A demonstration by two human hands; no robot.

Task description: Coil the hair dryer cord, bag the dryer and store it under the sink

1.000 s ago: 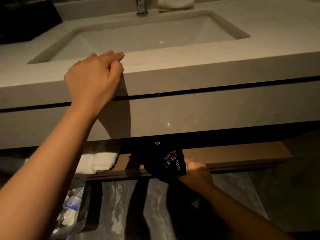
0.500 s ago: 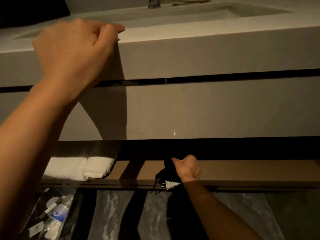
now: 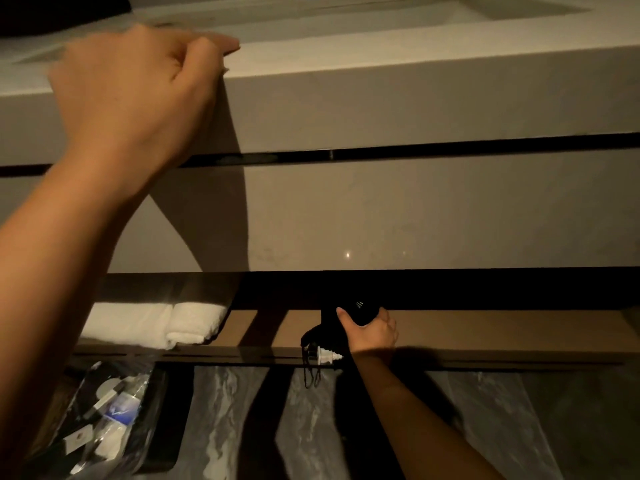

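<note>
Dryer bag (image 3: 327, 330) is lying on the shelf (image 3: 485, 329), right hand (image 3: 372, 332) clamping fingers round its right side, plug (image 3: 327, 357) overhanging the edge, left hand (image 3: 138, 98) pressing flat-fingered on the surface (image 3: 381, 64).

Shelf (image 3: 485, 329) with towels (image 3: 156, 323), black bag (image 3: 323, 336)

We count two hands, the left hand (image 3: 138, 95) and right hand (image 3: 372, 332); one black bag (image 3: 329, 327); one white plug (image 3: 327, 356); two white towels (image 3: 138, 323) at the shelf's (image 3: 485, 330) left end; one bin (image 3: 173, 410).
</note>
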